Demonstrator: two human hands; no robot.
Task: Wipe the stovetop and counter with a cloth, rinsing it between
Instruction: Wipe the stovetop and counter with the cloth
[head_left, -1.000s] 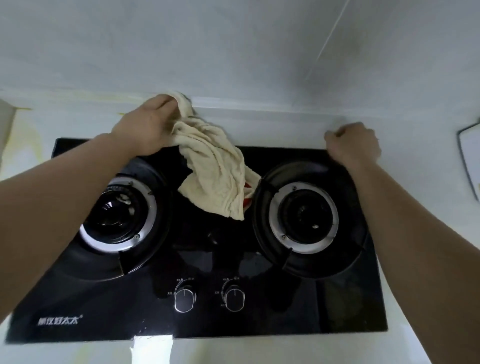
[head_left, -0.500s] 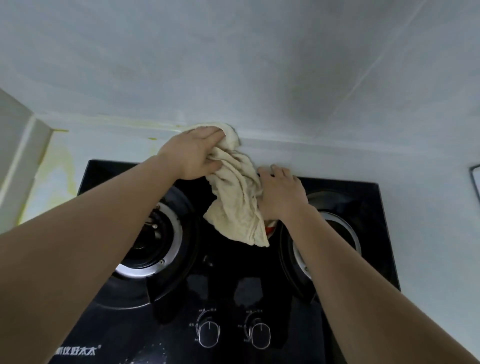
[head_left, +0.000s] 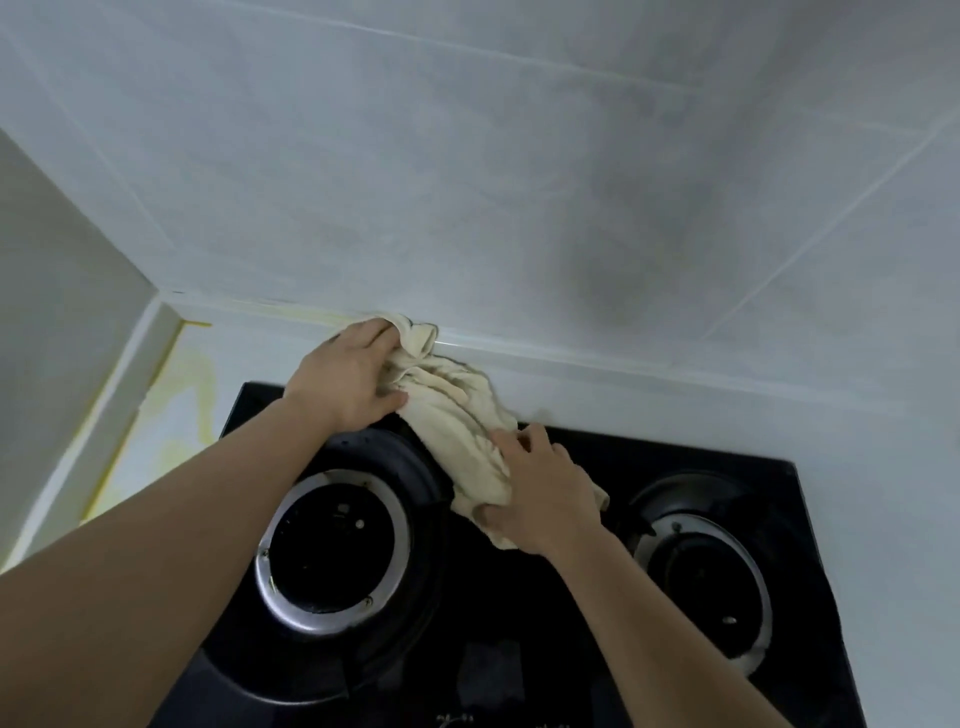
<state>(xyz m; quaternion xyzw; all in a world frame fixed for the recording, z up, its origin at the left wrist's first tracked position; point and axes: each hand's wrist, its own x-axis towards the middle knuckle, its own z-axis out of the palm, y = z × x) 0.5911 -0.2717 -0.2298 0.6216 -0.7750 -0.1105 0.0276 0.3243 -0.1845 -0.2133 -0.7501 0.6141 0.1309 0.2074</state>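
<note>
Cream cloth (head_left: 457, 431) lies bunched from the wall seam down onto the black stovetop (head_left: 691, 467), between both burners. Our left hand (head_left: 348, 382) grips its top end; our right hand (head_left: 550, 499) clamps its lower end.

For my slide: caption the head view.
Both hands, left hand and right hand, grip a crumpled cream cloth over a black glass stovetop.

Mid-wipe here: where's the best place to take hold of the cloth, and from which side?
Probably the bunched far end of the cloth, at the wall seam, from above on the left, as the left hand grips it. It is thickest there. The near end lies thin on the stovetop, where the right hand holds it.
</note>
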